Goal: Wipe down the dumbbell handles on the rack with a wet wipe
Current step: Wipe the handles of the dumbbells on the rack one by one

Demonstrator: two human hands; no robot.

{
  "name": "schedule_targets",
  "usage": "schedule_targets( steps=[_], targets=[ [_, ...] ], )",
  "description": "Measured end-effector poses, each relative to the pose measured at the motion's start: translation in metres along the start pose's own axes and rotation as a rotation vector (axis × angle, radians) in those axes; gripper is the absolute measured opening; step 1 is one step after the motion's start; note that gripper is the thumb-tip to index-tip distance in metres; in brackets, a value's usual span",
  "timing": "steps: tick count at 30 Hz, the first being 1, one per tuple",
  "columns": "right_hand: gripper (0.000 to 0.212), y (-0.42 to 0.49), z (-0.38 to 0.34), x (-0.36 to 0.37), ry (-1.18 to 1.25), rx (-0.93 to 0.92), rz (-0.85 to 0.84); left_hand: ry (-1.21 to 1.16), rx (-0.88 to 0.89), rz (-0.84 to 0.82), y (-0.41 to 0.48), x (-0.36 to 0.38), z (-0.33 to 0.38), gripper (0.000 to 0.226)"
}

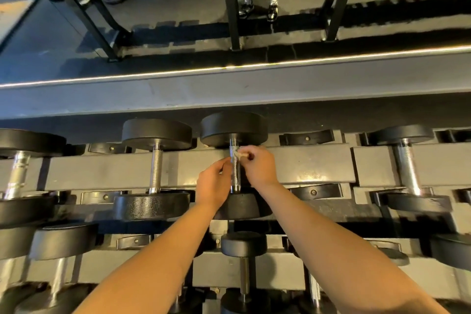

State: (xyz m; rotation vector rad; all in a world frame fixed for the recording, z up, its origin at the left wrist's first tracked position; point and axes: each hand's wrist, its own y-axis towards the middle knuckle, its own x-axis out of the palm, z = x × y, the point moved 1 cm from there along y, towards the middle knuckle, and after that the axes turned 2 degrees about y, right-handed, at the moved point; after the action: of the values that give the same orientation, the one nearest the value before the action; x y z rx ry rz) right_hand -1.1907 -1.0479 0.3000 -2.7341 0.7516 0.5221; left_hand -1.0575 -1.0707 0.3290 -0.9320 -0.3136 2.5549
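A black dumbbell with a knurled chrome handle (pixel 235 173) lies on the upper shelf of the grey rack (pixel 318 163), at the centre of the view. My right hand (pixel 260 167) pinches a small whitish wet wipe (pixel 240 154) against the upper part of that handle. From the other side, my left hand (pixel 212 185) curls its fingers against the handle; the fingertips are hidden behind it. The dumbbell's near head (pixel 242 208) sits just below both wrists.
Other dumbbells lie on the same shelf: one to the left (pixel 156 168), one to the right (pixel 407 168), a larger one at the far left (pixel 17 176). A lower shelf holds several more (pixel 244 262). A mirror above reflects rack legs and a person's legs (pixel 258 5).
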Motion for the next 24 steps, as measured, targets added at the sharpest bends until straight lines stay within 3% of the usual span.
schedule_targets(
  steps=[5,11,17,21,24],
  targets=[
    [0.033,0.012,-0.005,0.01,0.0,-0.079,-0.104,0.061,-0.183,-0.135,0.006,0.004,0.002,0.035],
    [0.022,-0.007,0.033,-0.007,-0.075,-0.125,-0.378,0.288,-0.167,0.121,-0.02,0.018,0.015,0.039],
    [0.024,0.02,0.003,-0.008,0.236,0.008,-0.194,0.289,-0.235,0.238,-0.022,0.018,0.019,0.04],
    [0.017,0.0,0.02,-0.001,0.036,-0.044,-0.273,0.23,-0.245,0.238,-0.023,0.018,0.02,0.038],
    [0.016,-0.009,0.024,-0.005,0.034,0.002,-0.354,0.228,-0.234,0.25,-0.025,0.018,0.021,0.035]
  ],
)
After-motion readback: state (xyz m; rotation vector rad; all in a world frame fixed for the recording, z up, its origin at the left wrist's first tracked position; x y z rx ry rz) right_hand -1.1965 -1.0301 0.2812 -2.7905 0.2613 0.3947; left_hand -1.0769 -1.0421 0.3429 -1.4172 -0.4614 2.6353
